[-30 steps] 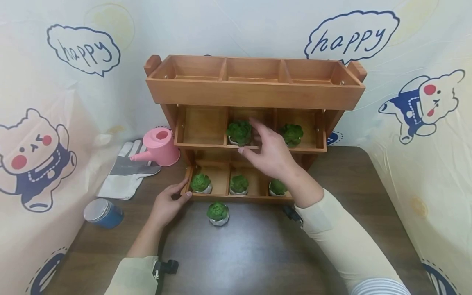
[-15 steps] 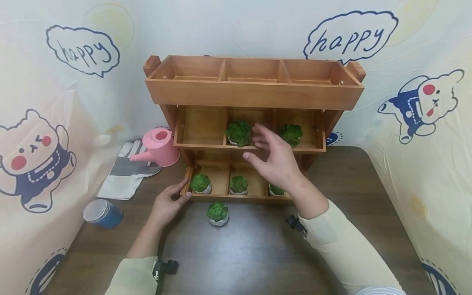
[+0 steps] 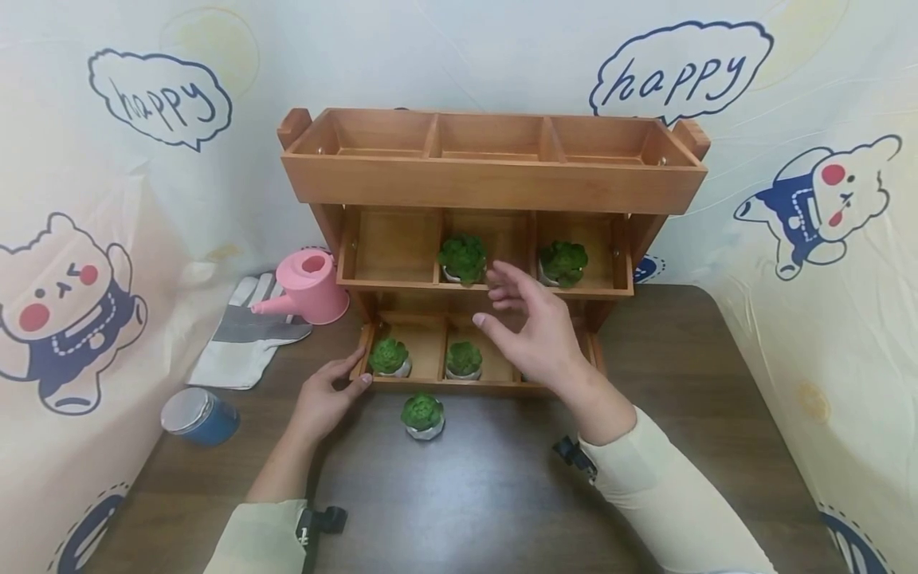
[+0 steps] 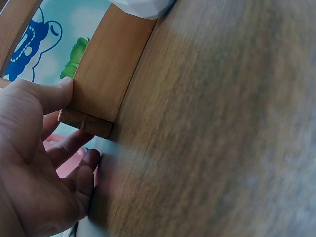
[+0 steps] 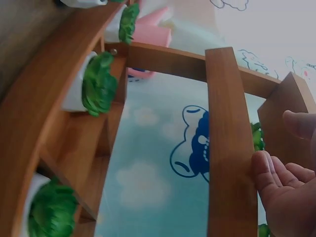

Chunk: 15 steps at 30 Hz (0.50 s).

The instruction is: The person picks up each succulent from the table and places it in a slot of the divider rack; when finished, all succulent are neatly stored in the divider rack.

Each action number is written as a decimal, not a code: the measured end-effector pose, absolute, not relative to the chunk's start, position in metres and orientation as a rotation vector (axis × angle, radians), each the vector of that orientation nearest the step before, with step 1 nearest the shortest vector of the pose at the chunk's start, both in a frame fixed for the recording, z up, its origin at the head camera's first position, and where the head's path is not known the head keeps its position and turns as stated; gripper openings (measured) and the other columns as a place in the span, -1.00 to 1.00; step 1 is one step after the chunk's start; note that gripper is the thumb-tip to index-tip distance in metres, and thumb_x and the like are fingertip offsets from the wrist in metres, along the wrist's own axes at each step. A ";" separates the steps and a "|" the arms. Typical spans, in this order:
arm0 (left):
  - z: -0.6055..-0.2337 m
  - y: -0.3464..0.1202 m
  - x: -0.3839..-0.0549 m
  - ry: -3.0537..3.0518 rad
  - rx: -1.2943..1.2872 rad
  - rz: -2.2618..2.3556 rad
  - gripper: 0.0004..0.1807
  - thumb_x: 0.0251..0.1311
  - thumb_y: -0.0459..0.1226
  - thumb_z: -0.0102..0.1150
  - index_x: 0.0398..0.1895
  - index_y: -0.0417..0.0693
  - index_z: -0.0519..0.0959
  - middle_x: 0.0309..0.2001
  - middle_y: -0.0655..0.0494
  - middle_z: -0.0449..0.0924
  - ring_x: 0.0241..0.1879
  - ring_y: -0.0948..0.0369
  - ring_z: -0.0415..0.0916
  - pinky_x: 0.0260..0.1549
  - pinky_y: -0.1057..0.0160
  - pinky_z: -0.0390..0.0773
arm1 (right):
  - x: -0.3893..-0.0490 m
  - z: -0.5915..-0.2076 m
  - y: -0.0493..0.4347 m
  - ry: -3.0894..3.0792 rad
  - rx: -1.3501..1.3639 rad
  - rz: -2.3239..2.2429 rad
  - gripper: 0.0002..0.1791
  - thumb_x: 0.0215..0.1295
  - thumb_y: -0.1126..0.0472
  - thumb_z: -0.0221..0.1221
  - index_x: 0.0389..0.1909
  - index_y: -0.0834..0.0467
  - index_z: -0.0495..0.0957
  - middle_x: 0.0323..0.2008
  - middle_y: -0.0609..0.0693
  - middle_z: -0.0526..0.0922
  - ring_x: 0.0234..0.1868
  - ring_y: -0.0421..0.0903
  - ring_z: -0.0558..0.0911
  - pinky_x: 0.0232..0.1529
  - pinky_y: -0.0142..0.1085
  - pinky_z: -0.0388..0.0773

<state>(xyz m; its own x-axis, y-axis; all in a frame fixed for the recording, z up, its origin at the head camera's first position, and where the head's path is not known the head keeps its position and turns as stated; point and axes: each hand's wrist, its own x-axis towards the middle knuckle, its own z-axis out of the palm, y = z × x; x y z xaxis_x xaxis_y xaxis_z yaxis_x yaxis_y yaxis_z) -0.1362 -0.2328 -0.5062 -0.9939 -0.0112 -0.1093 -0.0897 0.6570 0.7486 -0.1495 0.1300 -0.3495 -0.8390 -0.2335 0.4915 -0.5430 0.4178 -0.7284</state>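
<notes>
A three-tier wooden planter shelf [image 3: 495, 183] stands on the table. My left hand [image 3: 326, 402] grips the left end of its bottom tray, thumb [image 4: 61, 94] at the front corner and fingers around the end. My right hand [image 3: 541, 327] is held in front of the middle tray, fingers loosely extended and holding nothing. Left of its fingertips is a potted succulent [image 3: 462, 257] in the middle compartment; another succulent [image 3: 563, 263] sits in the right compartment. The bottom tray holds a left succulent [image 3: 390, 355] and a middle succulent [image 3: 464, 359]; its right one is mostly hidden behind my right hand.
One more potted succulent [image 3: 422, 414] stands on the table before the shelf. To the left are a pink watering can [image 3: 315, 287], a grey-white glove [image 3: 244, 339] and a blue jar with a silvery lid [image 3: 201, 416]. A printed cloth [image 3: 459, 56] hangs behind.
My right hand has drawn back from the middle succulent, slightly down and to the right, its fingers parting from the plant. My left hand stays at the bottom tray's corner.
</notes>
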 end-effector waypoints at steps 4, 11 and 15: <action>-0.505 -0.233 -0.136 2.762 -0.090 1.253 -0.26 0.33 0.26 0.22 0.54 0.37 0.38 0.47 -0.16 0.37 0.44 -0.21 0.29 0.36 -0.40 0.24 | -0.147 -0.358 0.129 -2.371 0.687 1.394 -0.26 0.24 0.22 0.47 0.42 0.21 0.43 0.20 0.02 0.66 0.04 -0.05 0.71 0.10 -0.21 0.67; -0.505 -0.233 -0.136 2.767 -0.087 1.256 -0.27 0.33 0.25 0.23 0.53 0.36 0.39 0.47 -0.16 0.37 0.45 -0.20 0.29 0.36 -0.40 0.23 | -0.144 -0.368 0.127 -2.361 0.701 1.426 -0.27 0.22 0.24 0.48 0.41 0.20 0.44 0.23 -0.03 0.64 0.05 -0.03 0.70 0.10 -0.21 0.67; -0.505 -0.233 -0.136 2.766 -0.086 1.262 -0.28 0.33 0.24 0.23 0.53 0.35 0.40 0.47 -0.16 0.37 0.44 -0.20 0.30 0.36 -0.38 0.24 | -0.142 -0.372 0.126 -2.347 0.718 1.438 -0.28 0.22 0.26 0.48 0.40 0.19 0.45 0.22 -0.03 0.64 0.06 -0.01 0.70 0.10 -0.22 0.67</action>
